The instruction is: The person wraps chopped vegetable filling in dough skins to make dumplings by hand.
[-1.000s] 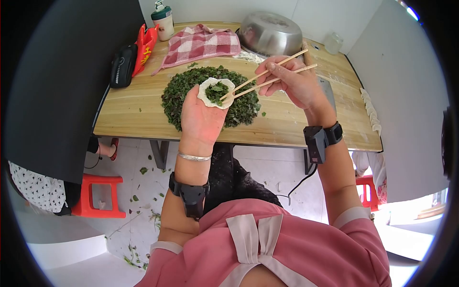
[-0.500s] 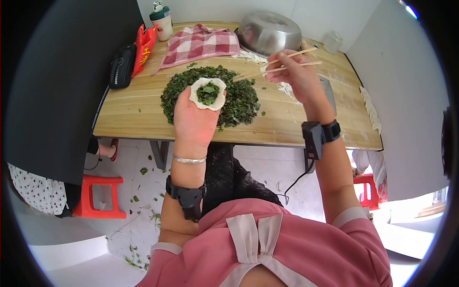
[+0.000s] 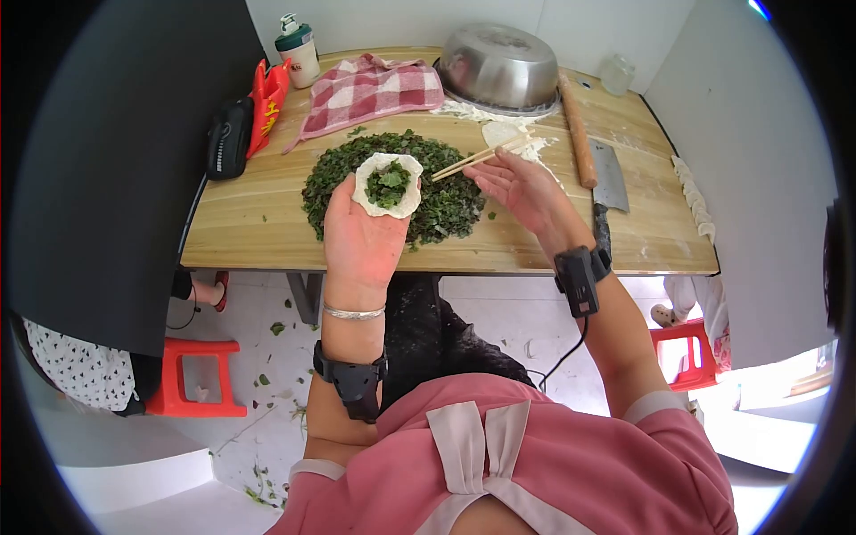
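My left hand [image 3: 366, 236] is palm up over the front of the green pile. On its fingers rests a round dough wrapper [image 3: 409, 196], cupped a little, with chopped greens [image 3: 388, 184] in its middle. The chopped leafy filling [image 3: 446, 214] is heaped on the wooden table behind and beside that hand. My right hand [image 3: 528, 196] is right of the heap, fingers stretched and apart. A pair of chopsticks [image 3: 464, 164] lies at its fingertips, tips toward the heap. Behind the chopsticks, a flat dough wrapper [image 3: 499, 134] lies on floury wood.
An upturned metal basin [image 3: 504, 67] stands at the back, near a checked cloth [image 3: 374, 89]. At right are a rolling pin [image 3: 578, 134], a cleaver [image 3: 610, 178], a glass jar [image 3: 617, 75] and a row of dough pieces [image 3: 693, 196]. A bottle [image 3: 299, 53] is back left.
My right hand has come down and toward me, and its fingers have opened off the chopsticks, which now lie lower. The flat wrapper, rolling pin and cleaver show more fully. My left hand has hardly moved.
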`<state>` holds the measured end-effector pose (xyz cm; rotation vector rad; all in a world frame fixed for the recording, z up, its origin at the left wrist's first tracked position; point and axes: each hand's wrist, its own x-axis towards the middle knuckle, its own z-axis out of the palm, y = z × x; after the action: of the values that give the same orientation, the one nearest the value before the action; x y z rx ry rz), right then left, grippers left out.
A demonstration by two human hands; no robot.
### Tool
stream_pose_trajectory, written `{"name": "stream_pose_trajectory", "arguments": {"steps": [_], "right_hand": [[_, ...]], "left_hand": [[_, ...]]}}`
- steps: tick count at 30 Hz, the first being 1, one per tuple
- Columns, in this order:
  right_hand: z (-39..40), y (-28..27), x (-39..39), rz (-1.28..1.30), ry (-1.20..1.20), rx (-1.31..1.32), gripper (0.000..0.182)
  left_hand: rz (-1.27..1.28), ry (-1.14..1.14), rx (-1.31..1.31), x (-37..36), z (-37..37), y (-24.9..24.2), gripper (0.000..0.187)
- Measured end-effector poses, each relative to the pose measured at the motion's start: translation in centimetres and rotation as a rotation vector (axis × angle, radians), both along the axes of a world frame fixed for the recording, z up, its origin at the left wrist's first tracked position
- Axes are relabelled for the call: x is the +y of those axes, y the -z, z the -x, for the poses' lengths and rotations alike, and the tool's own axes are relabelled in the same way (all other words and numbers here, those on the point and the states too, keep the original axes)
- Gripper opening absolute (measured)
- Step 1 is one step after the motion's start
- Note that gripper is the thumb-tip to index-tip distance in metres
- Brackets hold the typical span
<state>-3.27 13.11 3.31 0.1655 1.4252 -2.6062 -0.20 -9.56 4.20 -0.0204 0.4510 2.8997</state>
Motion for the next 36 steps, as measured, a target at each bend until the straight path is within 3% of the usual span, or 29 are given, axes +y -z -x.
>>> {"name": "stream_pose_trajectory", "arguments": {"steps": [3,5,6,8,9,11,14,22,24,28,29,31,36], "right_hand": [[-1.7,0.0,0.6,0.000,0.019,0.015,0.027],[-2.5,-0.2,1.0,-0.248,0.097,-0.004,0.025],[-2.9,-0.2,1.1,-0.242,0.103,-0.007,0.025],[-3.8,-0.1,0.9,-0.574,0.019,0.461,0.025],[-4.6,-0.6,0.4,-0.567,0.032,0.454,0.025],[-6.0,-2.5,-1.0,-1.046,0.070,0.813,0.022],[-6.6,-3.2,-1.3,-1.227,0.037,0.929,0.024],[-5.6,-3.6,-1.6,-1.153,0.028,0.983,0.009],[-5.0,-4.1,-2.0,-1.172,0.022,0.930,0.009],[-3.7,-4.7,-2.9,-1.164,0.085,0.953,0.008],[-3.4,-4.8,-3.1,-1.166,0.096,0.972,0.007],[-3.0,-4.8,-3.3,-1.165,0.114,0.987,0.007],[-1.9,-4.8,-3.3,-1.168,0.221,1.236,0.007]], "left_hand": [[0.012,0.027,0.006,0.3,0.1,-0.1,0.043],[0.042,0.056,0.013,0.5,-0.1,-0.3,0.043],[0.079,0.089,0.013,0.7,-0.3,-0.5,0.044],[0.126,0.134,0.012,1.3,-0.6,-0.8,0.045],[0.145,0.179,0.033,1.6,-0.8,-0.8,0.042],[0.179,0.267,0.087,2.2,-1.2,-1.0,0.039],[0.199,0.310,0.105,2.8,-1.4,-0.9,0.038],[0.296,0.331,0.072,3.1,-1.0,-0.7,0.041],[0.421,0.424,0.188,2.4,-0.4,-0.2,0.041],[0.562,0.398,0.247,2.2,0.0,0.0,0.042],[0.580,0.356,0.261,2.2,-0.2,0.1,0.031],[0.715,0.334,0.337,2.1,-0.2,-0.1,0.025],[0.996,0.248,0.428,1.6,0.4,-0.9,0.023]]}}
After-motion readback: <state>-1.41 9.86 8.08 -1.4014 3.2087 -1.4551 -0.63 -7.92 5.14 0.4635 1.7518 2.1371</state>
